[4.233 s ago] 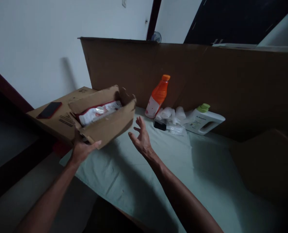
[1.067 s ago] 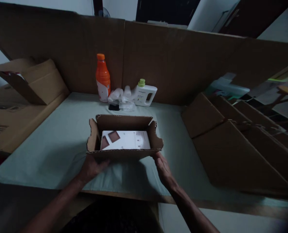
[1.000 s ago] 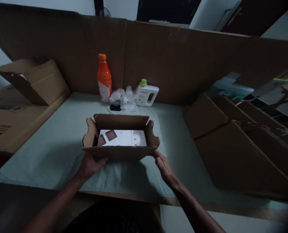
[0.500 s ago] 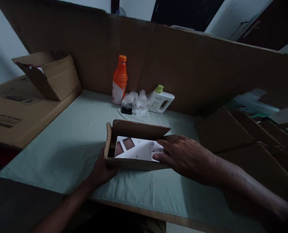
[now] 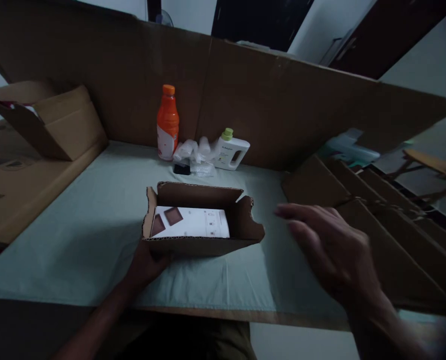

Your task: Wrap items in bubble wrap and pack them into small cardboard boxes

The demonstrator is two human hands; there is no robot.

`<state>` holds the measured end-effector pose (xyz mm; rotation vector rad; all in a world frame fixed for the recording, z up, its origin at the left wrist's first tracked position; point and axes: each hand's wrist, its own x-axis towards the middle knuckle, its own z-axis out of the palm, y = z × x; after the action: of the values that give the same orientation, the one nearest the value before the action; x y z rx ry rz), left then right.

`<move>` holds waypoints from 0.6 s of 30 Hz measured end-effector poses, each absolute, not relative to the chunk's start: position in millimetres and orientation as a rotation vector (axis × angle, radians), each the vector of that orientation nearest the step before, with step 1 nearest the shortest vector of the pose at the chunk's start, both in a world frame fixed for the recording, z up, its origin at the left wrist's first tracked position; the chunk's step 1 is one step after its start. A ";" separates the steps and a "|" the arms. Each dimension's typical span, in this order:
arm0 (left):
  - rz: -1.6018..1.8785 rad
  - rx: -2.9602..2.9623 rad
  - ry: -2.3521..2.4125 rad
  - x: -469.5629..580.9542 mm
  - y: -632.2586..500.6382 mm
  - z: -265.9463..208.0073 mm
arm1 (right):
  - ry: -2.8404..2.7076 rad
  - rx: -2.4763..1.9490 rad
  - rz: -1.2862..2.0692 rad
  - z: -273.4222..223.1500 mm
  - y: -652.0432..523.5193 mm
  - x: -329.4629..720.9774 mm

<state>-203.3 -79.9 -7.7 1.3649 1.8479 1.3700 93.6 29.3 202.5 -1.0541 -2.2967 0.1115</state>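
An open cardboard box stands on the pale green cloth in front of me. Inside it lies a white carton with brown squares printed at its left end; bare space shows between the carton and the box's right end. My left hand grips the box at its lower left corner, its fingers partly hidden beneath. Off to the right of the box, my right hand is in the air, slightly blurred, fingers stretched out and thumb apart, holding nothing.
Behind the box stand an orange bottle, bubble wrap, a small black object and a white jug with a green cap. An open carton sits at left, cardboard compartments at right. A cardboard wall closes the back.
My right hand has let go of the white carton and moved right, out of the box. The box's right end now shows. The view has shifted to the right.
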 end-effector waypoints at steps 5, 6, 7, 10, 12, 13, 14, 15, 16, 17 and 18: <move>1.429 1.301 1.878 -198.3 -84.1 -17.2 | -2.184 -1.218 0.811 110.9 21.0 122.1; 1.417 1.288 1.883 -198.9 -83.9 -18.4 | -2.210 -1.194 0.917 91.5 19.8 116.9; 1.403 1.287 1.883 -200.2 -82.4 -18.4 | -2.222 -1.175 0.987 75.4 19.0 109.6; 1.399 1.336 1.833 -207.2 -67.5 -8.5 | -2.192 -1.145 1.056 51.0 22.6 85.3; 1.420 1.392 1.784 -213.0 -49.3 3.8 | -2.145 -1.142 1.038 48.6 31.1 72.5; 1.431 1.411 1.761 -215.9 -39.0 9.7 | -2.126 -1.141 1.030 48.8 36.7 67.7; 1.445 1.414 1.744 -218.5 -28.7 14.4 | -2.114 -1.137 1.025 48.8 42.9 64.1; 1.458 1.394 1.734 -220.8 -19.4 17.3 | -2.112 -1.127 1.029 48.4 49.3 62.0; 1.472 1.355 1.730 -222.7 -11.5 18.0 | -2.122 -1.111 1.039 47.7 55.9 61.7; 1.484 1.306 1.729 -224.4 -5.5 16.4 | -2.144 -1.092 1.050 47.0 62.9 63.2; 1.489 1.261 1.728 -225.7 -1.5 13.0 | -2.172 -1.078 1.053 46.9 70.8 66.5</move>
<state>-225.7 -1.5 13.0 1.2613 1.7283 1.4887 66.5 70.8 46.9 -1.0775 -2.1720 1.0532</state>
